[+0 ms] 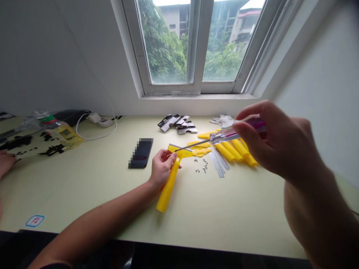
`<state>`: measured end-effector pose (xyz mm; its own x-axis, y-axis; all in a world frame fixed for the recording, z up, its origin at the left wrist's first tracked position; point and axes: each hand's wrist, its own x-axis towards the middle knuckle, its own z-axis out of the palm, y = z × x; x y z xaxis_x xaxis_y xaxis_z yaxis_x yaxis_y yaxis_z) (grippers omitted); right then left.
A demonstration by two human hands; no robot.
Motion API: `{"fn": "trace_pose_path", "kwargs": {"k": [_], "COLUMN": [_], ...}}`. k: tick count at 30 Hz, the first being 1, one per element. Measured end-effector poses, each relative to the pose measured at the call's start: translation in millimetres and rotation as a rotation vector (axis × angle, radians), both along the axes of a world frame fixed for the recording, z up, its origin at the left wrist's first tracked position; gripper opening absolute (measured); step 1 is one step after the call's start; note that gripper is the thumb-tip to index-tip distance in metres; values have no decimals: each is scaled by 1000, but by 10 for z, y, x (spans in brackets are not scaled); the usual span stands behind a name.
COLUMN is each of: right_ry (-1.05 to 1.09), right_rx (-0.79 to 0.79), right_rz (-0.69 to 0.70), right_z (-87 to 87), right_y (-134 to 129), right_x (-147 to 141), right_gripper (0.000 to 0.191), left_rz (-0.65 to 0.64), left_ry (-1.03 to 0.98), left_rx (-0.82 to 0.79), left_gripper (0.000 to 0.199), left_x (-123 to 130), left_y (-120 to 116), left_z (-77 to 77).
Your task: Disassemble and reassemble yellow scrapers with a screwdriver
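My left hand (162,168) is closed firmly around the yellow plastic scraper (168,188) on the pale green counter (84,198); my right hand (276,144) pinches the purple-handled steel screwdriver (238,131), its tip right at the scraper's head, with small steel screws (202,166) at two o'clock from it.

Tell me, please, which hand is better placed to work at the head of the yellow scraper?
Probably the right hand: it holds the screwdriver, with its tip at the head of the yellow scraper. The left hand is occupied gripping the scraper.
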<state>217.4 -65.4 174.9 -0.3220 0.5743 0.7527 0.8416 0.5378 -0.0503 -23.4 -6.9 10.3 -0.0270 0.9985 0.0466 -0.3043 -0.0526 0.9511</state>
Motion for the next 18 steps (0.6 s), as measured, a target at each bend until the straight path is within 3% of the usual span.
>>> {"fn": "trace_pose_path", "kwargs": {"k": [4,7,9,13,16,18], "right_ry": [-58,-10,1,-24,31,28], "right_rx": [-139,7,23,-131,-63,-159], "right_rz": [144,28,-16,176,4,54], "right_z": [25,22,17,11,4,-6], "right_y": [-61,-108,-135,-146,-87,-19], "right_x": [-25,-67,-97,-105,-42,22], "right_gripper": [35,24,27,33,25,32], "left_rz": [-4,-15,-21,-6,-15,-8], "left_ry": [19,23,23,27,41,42], "left_rx": [-16,-6,-2,-1,0,-5], "left_gripper": [40,40,40,40,39,40], "left_x": [6,8,8,8,9,7], "left_y": [-14,-29,-35,-39,-39,-32], "left_z": [10,18,20,21,21,18]}}
